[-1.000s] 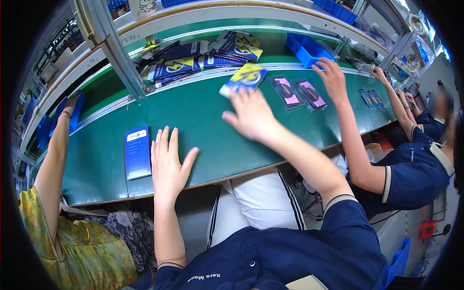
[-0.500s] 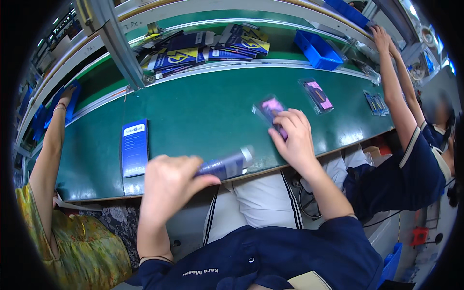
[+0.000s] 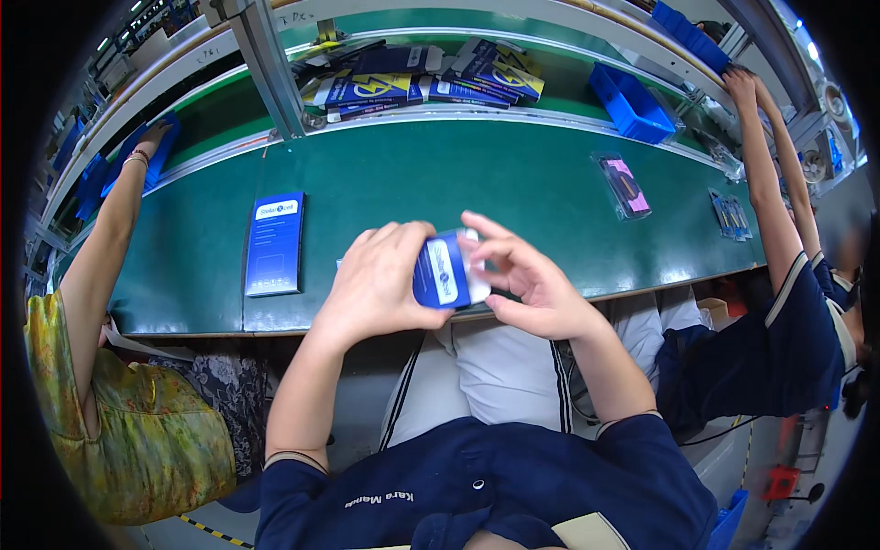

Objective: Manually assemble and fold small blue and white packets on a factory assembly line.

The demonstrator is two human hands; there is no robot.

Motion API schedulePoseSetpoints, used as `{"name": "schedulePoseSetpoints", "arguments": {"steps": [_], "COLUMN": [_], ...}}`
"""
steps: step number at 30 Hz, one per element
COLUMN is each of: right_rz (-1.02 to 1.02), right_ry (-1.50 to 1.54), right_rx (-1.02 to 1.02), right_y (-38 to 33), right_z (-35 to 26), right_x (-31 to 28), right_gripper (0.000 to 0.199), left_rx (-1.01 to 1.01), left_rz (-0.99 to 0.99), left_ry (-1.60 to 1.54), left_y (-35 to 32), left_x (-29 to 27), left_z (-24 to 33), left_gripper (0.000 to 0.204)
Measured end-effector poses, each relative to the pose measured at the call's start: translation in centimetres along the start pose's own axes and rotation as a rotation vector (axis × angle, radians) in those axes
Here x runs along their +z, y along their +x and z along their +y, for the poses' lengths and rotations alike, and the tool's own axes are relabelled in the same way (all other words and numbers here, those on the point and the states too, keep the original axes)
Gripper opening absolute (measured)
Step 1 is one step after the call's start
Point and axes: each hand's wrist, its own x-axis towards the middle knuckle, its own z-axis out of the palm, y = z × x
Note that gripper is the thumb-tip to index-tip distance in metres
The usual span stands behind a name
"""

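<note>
In front of me my left hand [image 3: 380, 280] is wrapped round a blue cardboard box [image 3: 444, 271] with a white label, tilted, its pale end toward the right. My right hand [image 3: 532, 284] is at that end, fingers and thumb spread and slightly blurred. Whether the fingertips touch the box's end, I cannot tell. Another blue box [image 3: 275, 244] lies flat on the green table to the left. Farther right on the table lies a pink and black item in a clear bag [image 3: 623, 186].
Several blue and yellow boxes [image 3: 380, 87] are piled on the shelf behind. A blue bin [image 3: 632, 103] stands right of them. Small bagged parts [image 3: 729, 214] lie at the table's right. Co-workers' arms reach in at left [image 3: 119, 215] and right [image 3: 765, 174].
My right hand has left the bagged pink item and moved left to the box. That bagged item no longer shows on the table. My left hand has turned the box, label up.
</note>
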Motion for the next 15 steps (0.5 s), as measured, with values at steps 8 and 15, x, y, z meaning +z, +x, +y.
{"name": "schedulePoseSetpoints", "arguments": {"steps": [8, 15], "right_rz": [0.364, 0.612], "right_ry": [0.758, -0.612], "right_rx": [-0.059, -0.832], "right_y": [4.4, 5.4], "right_z": [-4.0, -0.8], "right_x": [4.0, 4.5], "right_gripper": [0.032, 0.015], "left_rx": [-0.083, -0.018], "left_rz": [0.860, 0.851], "left_ry": [-0.486, -1.232], "left_y": [2.1, 1.6], "left_x": [3.6, 1.5], "left_z": [3.9, 4.1], "left_gripper": [0.068, 0.017]}}
